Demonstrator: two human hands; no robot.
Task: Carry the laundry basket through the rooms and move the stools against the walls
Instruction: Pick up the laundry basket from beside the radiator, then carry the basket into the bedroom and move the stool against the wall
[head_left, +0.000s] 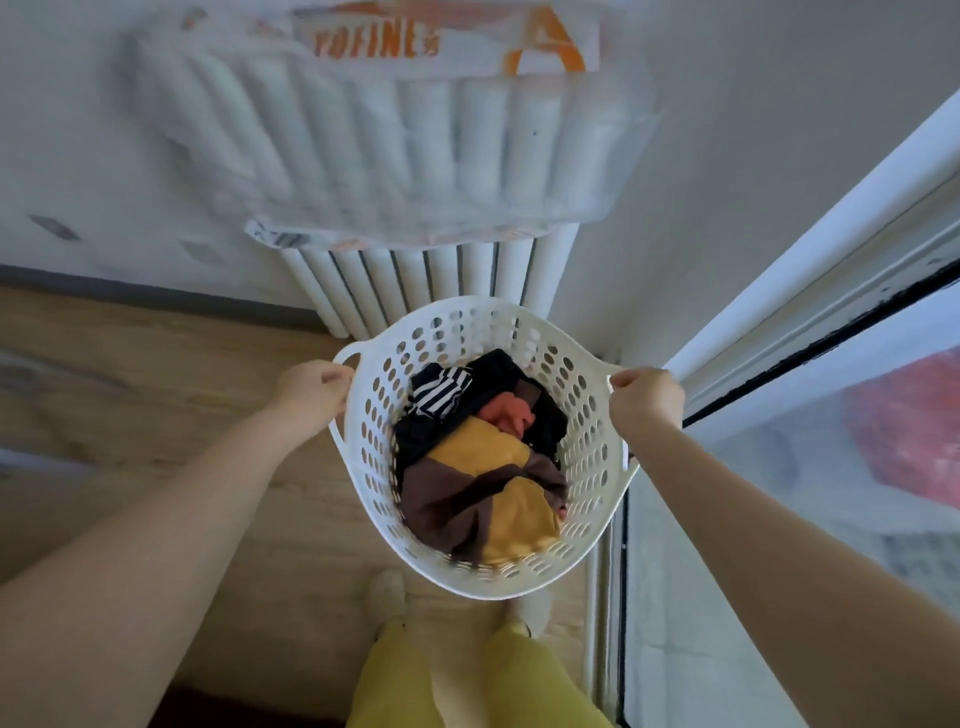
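A white perforated plastic laundry basket hangs in front of me above the wooden floor. Inside lie crumpled clothes: yellow, brown, black, pink and a striped piece. My left hand is closed around the basket's left handle. My right hand grips the right handle. Both arms are stretched forward. No stool is in view.
A white column radiator stands on the wall straight ahead, with a large pack of paper rolls resting on top. A tall window with a white frame runs along the right. Wooden floor extends to the left. My feet stand under the basket.
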